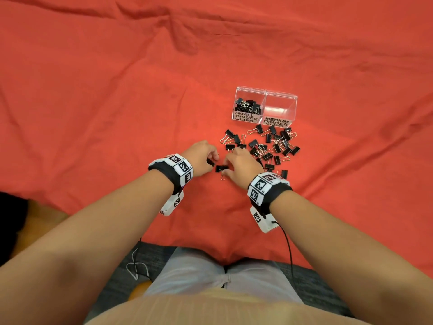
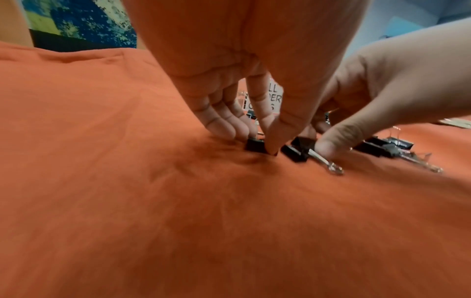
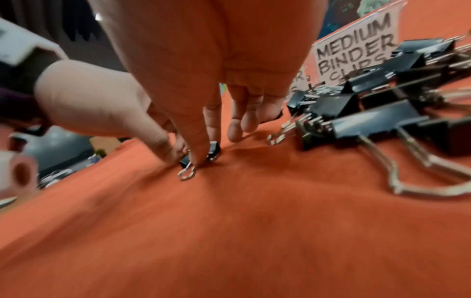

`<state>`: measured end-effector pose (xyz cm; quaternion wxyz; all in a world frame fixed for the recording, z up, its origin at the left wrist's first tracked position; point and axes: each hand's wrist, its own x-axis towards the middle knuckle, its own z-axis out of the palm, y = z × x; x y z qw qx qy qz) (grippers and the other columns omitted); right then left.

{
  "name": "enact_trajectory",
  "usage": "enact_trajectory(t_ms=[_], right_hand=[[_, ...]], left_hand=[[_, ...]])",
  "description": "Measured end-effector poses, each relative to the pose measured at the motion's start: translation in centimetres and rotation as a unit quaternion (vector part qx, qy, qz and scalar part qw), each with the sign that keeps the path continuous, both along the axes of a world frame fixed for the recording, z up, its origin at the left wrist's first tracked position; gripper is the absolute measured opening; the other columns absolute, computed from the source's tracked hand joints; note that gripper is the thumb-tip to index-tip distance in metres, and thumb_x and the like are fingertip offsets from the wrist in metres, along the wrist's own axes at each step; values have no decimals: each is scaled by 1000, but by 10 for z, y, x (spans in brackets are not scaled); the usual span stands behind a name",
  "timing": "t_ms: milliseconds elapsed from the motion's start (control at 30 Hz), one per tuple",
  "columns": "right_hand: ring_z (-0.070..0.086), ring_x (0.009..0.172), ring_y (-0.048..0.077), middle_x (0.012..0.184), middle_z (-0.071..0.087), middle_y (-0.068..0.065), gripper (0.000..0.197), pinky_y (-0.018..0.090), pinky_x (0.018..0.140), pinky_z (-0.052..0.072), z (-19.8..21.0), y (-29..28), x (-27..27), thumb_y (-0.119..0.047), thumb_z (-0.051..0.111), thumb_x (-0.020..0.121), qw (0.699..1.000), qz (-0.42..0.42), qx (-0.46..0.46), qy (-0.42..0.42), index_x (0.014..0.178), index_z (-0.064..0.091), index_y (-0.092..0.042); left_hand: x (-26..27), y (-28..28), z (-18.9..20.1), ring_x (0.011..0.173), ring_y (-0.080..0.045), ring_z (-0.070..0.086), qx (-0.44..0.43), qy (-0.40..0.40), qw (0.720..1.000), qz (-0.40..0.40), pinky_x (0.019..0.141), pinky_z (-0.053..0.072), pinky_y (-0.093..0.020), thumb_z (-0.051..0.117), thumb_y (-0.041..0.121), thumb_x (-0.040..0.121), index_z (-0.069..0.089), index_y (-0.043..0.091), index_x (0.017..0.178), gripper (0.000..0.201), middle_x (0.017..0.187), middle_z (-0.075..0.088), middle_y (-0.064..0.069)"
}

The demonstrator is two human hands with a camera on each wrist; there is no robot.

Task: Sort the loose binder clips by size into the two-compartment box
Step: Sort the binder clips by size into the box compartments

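On a table draped in wrinkled orange-red cloth (image 1: 117, 90), seen from above: two bare forearms reaching forward, each wrist wrapped in a black band with black-and-white marker tiles (image 1: 181, 166).

Left hand (image 1: 201, 156) curled down onto the cloth, thumb and forefinger pinching a small black binder clip (image 2: 256, 145) that lies on the fabric; other fingers (image 2: 224, 119) tucked beside it.

Right hand (image 1: 242, 165) just beside the left, almost touching it, fingers bent down onto a second binder clip (image 1: 221, 169). Thumb (image 2: 328, 148) pressing on its silver wire handle, forefinger tip on the black body. Clip lying flat on the cloth; whether gripped or only pressed cannot be told for certain.

Beyond and right of the hands, a loose scatter of black binder clips (image 1: 269, 146) with silver handles, some overlapping, spread between the right hand and the box.

Farther back, a clear plastic two-compartment box (image 1: 281, 95) standing upright on the cloth. Left compartment labelled "SMALL BINDER CLIPS" (image 1: 244, 117), holding a heap of small black clips (image 1: 248, 105). Right compartment labelled "MEDIUM BINDER CLIPS" (image 1: 276, 123), nearest clips of the scatter lying just in front of it.

Nearest the camera, pale trousers (image 1: 199, 273) and a dark cable (image 1: 289, 249) trailing from the right wrist unit.
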<state>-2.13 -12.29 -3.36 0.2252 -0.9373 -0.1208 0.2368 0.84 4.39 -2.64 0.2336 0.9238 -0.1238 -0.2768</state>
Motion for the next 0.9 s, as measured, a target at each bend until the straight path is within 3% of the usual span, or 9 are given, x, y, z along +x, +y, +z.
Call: enact_trajectory(t_ms=[167, 267, 367, 500, 600, 800, 900], right_hand=[[51, 98, 20, 91, 54, -1, 10, 28, 79, 40, 6, -29, 17, -22, 64, 85, 996, -83, 40, -4, 90, 60, -15], [58, 81, 19, 87, 60, 1, 11, 28, 71, 45, 18, -47, 26, -22, 60, 89, 989, -137, 59, -13, 99, 60, -16], [58, 77, 18, 90, 64, 3, 17, 31, 71, 49, 27, -66, 31, -20, 55, 91, 979, -185, 85, -23, 107, 59, -16], [57, 64, 11, 84, 66, 2, 9, 23, 59, 46, 27, -89, 23, -14, 56, 88, 974, -214, 71, -21, 93, 62, -17], [57, 69, 15, 78, 64, 1, 5, 18, 58, 42, 23, -96, 6, -13, 60, 84, 978, -201, 61, -2, 86, 62, -17], [54, 99, 25, 85, 47, -3, 6, 34, 75, 48, 1, -82, -16, -17, 62, 83, 990, -138, -12, -12, 87, 66, -16], [54, 97, 24, 87, 48, 0, 15, 38, 79, 50, 1, -72, -16, -21, 58, 87, 993, -120, 7, -2, 97, 68, -19]], left_hand=[[-1, 1, -3, 90, -17, 51, -4, -20, 1000, 23, 88, 46, -28, 56, 3, 81, 64, 12, 106, 28, 108, 51, -9], [-4, -5, -2, 105, -22, 52, 2, -52, 998, 33, 90, 49, -38, 58, 13, 81, 63, 15, 107, 26, 109, 49, -7], [-9, -17, 1, 109, -23, 49, 28, -64, 997, -15, 92, 46, -38, 63, 28, 82, 62, 17, 106, 26, 109, 51, -5], [-10, -28, -2, 109, -24, 51, 57, -64, 995, -54, 89, 46, -36, 64, 36, 84, 62, 16, 101, 26, 109, 55, -6], [-9, -30, -6, 109, -26, 52, 60, -55, 995, -61, 89, 47, -37, 65, 28, 85, 60, 13, 98, 21, 110, 54, -7], [-6, -40, -3, 100, -29, 57, 56, -23, 995, -79, 85, 47, -37, 57, 11, 83, 55, 11, 89, 6, 105, 58, -9], [-6, -48, -1, 88, -31, 60, -1, 0, 1000, -19, 78, 49, -36, 50, 7, 85, 51, 9, 95, 11, 93, 62, -11]])
